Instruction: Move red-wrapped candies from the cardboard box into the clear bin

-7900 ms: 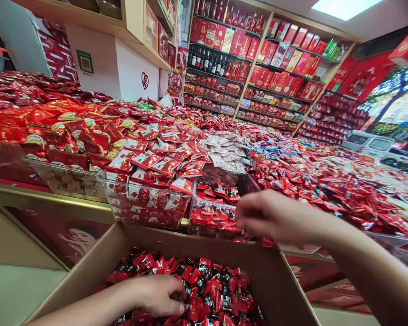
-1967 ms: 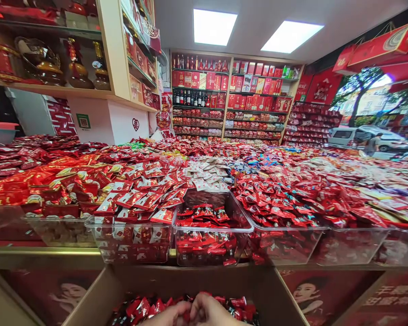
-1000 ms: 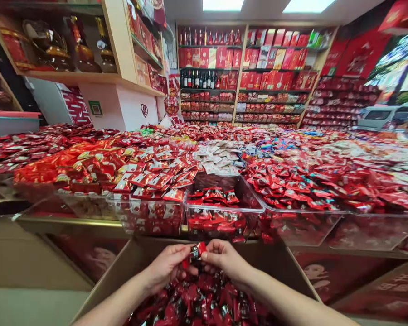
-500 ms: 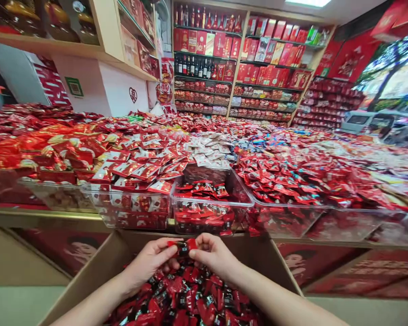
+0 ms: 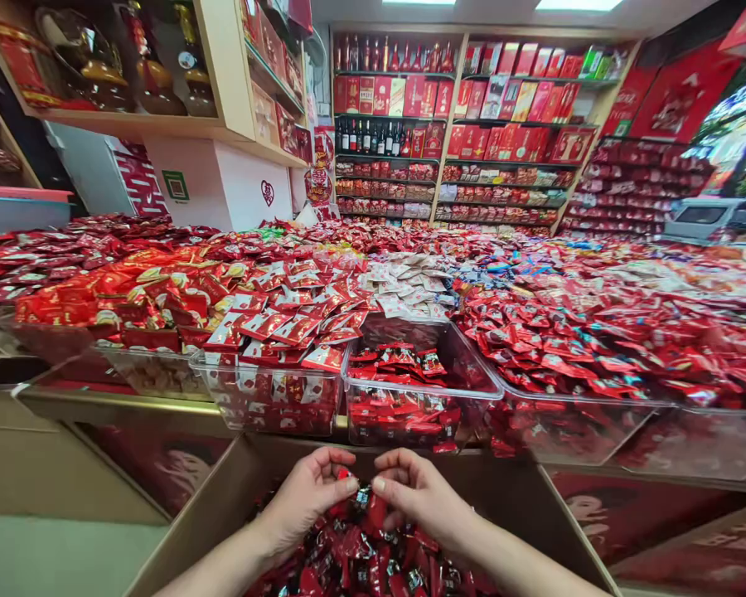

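Note:
Both hands are over an open cardboard box (image 5: 192,506) holding many red and black wrapped candies (image 5: 354,555). My left hand (image 5: 314,497) has its thumb and fingers pinched together, with a bit of red wrapper showing at the tips. Facing it, a short gap away, my right hand (image 5: 419,497) is pinched at a red wrapped piece (image 5: 377,507). A dark, shiny part shows between the two hands; whether it belongs to one candy or to the pile below is unclear. Just beyond stands a clear bin (image 5: 404,414) partly filled with red packets.
More clear bins heaped with red packets (image 5: 286,319), white packets (image 5: 410,286) and other sweets line the counter. Shelves (image 5: 463,108) with bottles and red boxes stand behind. A wooden cabinet (image 5: 227,83) hangs at the left. The box's right wall (image 5: 565,514) rises beside my right forearm.
The view has turned left, so the scene sits further right. My hands have moved slightly apart, and the candy held between them no longer shows whole.

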Action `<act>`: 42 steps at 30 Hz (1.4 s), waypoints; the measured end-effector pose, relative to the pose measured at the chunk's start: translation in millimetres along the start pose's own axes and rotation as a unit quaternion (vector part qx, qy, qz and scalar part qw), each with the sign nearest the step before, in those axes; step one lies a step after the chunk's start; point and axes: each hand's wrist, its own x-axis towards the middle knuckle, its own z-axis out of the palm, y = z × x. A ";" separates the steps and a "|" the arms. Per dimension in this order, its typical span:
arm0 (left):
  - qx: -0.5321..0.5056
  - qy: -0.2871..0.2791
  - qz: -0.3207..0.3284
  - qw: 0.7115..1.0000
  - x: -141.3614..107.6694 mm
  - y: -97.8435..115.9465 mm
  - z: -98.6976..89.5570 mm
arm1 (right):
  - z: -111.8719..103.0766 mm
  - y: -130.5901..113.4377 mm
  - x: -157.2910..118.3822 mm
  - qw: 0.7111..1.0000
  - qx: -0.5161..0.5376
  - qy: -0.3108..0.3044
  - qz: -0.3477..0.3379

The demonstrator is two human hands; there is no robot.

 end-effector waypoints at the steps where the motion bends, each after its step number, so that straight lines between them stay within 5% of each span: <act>1: -0.002 -0.004 0.005 1.000 -1.0 0.0 0.6 | -0.2 0.3 -0.3 1.000 0.016 -0.004 0.014; 13: 0.023 -0.068 -0.041 0.997 -5.1 1.0 1.6 | -5.4 -7.7 -5.3 1.000 0.019 0.010 -0.021; 21: -0.082 -0.082 -0.044 0.992 -7.5 0.8 3.8 | -5.8 -10.6 -2.8 0.999 -0.026 -0.023 -0.019; 26: -0.008 -0.134 -0.073 0.988 -9.3 -3.2 2.9 | -6.5 -8.8 -6.7 0.984 -0.163 -0.034 -0.067; 30: 0.025 -0.106 -0.081 0.991 -4.0 -12.0 2.8 | -1.5 -19.7 -18.6 0.891 -0.403 0.039 -0.205; 34: 0.004 -0.098 -0.128 0.987 -0.4 -21.6 6.2 | 10.6 -6.3 -20.2 0.804 -0.537 -0.022 -0.253; 39: -0.029 -0.191 -0.139 0.971 -11.7 -12.1 7.7 | 17.9 18.2 -12.6 0.688 -0.667 0.004 -0.285; 42: -0.068 -0.254 -0.116 0.958 -18.9 5.2 2.5 | 14.8 -17.2 -26.8 0.671 -0.662 -0.017 -0.335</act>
